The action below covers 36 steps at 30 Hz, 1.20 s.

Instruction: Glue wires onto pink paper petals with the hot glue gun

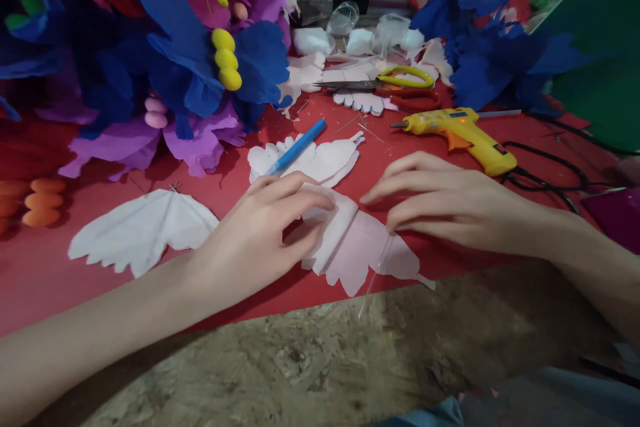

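Note:
A pale pink scalloped petal piece [353,253] lies on the red sheet, its left part folded over. My left hand [270,233] rests on that folded part with thumb and fingers apart. Over the piece's right side is my right hand [445,207], its fingers bent downward around a thin, clear strand [373,280] that hangs past the sheet's edge. Beyond my left hand, a blue marker [300,145] lies on a stack of white cut petals [333,159]. To the left sits a white pleated wing shape [145,230].
A yellow glue gun [463,133] with a black cord lies behind my right hand. Yellow-handled scissors [400,78] are farther back. Blue and purple paper flowers [200,73] crowd the back left, more blue ones [485,47] the back right.

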Each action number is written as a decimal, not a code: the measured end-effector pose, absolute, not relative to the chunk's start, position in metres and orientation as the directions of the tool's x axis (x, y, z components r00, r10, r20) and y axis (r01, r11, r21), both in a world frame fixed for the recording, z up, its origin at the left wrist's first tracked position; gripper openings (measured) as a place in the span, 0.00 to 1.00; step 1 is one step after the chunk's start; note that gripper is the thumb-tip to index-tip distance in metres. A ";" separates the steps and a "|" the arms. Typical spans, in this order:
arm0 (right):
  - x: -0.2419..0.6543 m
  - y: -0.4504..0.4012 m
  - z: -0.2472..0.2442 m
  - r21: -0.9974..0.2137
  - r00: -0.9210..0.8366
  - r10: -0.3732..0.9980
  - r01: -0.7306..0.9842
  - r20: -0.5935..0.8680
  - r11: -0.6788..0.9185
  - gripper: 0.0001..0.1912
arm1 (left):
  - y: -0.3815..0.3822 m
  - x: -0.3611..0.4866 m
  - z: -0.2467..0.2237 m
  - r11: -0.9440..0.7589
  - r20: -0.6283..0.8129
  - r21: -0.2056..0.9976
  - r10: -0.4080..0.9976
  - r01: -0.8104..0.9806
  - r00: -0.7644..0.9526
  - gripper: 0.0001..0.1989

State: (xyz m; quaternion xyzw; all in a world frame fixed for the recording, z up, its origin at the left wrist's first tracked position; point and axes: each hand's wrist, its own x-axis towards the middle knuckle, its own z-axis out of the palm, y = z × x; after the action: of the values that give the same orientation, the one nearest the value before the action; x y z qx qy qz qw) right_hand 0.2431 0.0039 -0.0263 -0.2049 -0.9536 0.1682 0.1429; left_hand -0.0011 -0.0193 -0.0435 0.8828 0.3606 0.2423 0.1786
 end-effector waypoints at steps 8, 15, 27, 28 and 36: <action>0.231 0.024 -0.036 -0.330 -0.894 0.353 0.257 0.275 0.908 0.15 | -0.021 -0.001 -0.049 -0.768 0.389 0.322 0.641 0.555 0.661 0.06; 0.222 0.021 -0.036 -0.262 -0.796 0.454 0.376 0.399 0.889 0.11 | -0.022 -0.002 -0.047 -0.794 0.354 0.408 0.593 0.451 0.723 0.16; 0.221 -0.032 -0.038 -0.294 -0.575 0.784 0.727 0.234 0.621 0.26 | -0.028 0.003 -0.029 -0.707 0.123 0.480 0.641 0.520 0.758 0.23; 0.219 -0.035 -0.039 -0.266 -0.565 0.795 0.749 0.222 0.607 0.29 | -0.028 0.002 -0.029 -0.709 0.097 0.473 0.632 0.523 0.769 0.28; 0.209 -0.047 -0.041 -0.135 -0.558 0.802 0.796 0.213 0.590 0.43 | -0.025 -0.008 -0.038 -0.723 0.077 0.466 0.607 0.510 0.791 0.32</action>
State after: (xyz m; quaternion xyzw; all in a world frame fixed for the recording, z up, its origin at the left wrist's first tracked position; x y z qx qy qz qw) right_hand 0.2088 -0.0474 -0.0411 -0.4528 -0.8825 0.0117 0.1265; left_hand -0.0076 -0.0251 -0.0381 0.9213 0.3030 0.1130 0.2160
